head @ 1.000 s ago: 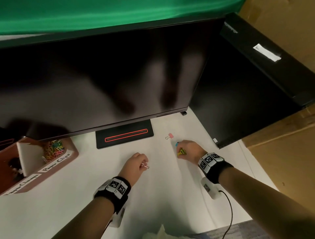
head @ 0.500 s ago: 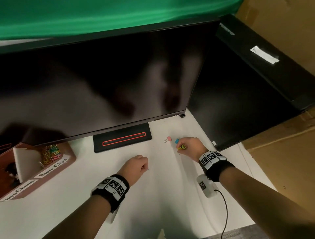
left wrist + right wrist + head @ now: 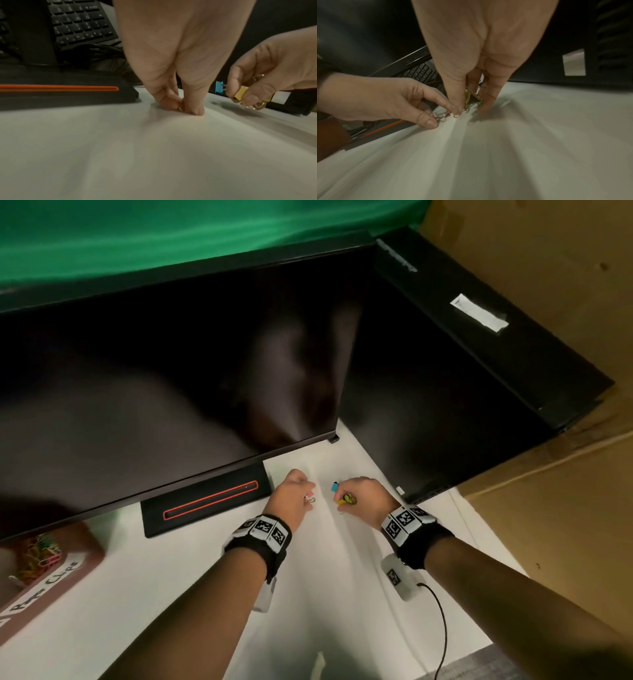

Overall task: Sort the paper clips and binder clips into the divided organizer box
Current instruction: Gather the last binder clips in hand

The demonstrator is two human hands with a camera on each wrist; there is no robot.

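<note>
My left hand point(image 3: 307, 495) is on the white table in front of the monitor stand. Its thumb and forefinger pinch a pink binder clip point(image 3: 440, 119) at the table surface; in the left wrist view my left hand point(image 3: 182, 108) hides the clip. A hand's width to the right, my right hand point(image 3: 343, 500) holds a yellow binder clip point(image 3: 343, 501) point(image 3: 471, 99) just above the table. Just beyond it a blue binder clip point(image 3: 335, 486) point(image 3: 219, 87) lies loose. The brown organizer box point(image 3: 68, 573) sits at the far left, with coloured paper clips point(image 3: 36, 554) in one compartment.
A large dark monitor point(image 3: 171, 371) overhangs the table, its black stand point(image 3: 205, 501) just left of my left hand. A black computer case point(image 3: 445, 392) walls off the right. A keyboard point(image 3: 80, 23) lies behind the stand. A cable point(image 3: 443, 628) runs from my right wrist.
My left hand moved forward and right to the pink binder clip and now pinches it. My right hand stayed by the blue clip, still holding the yellow one.
</note>
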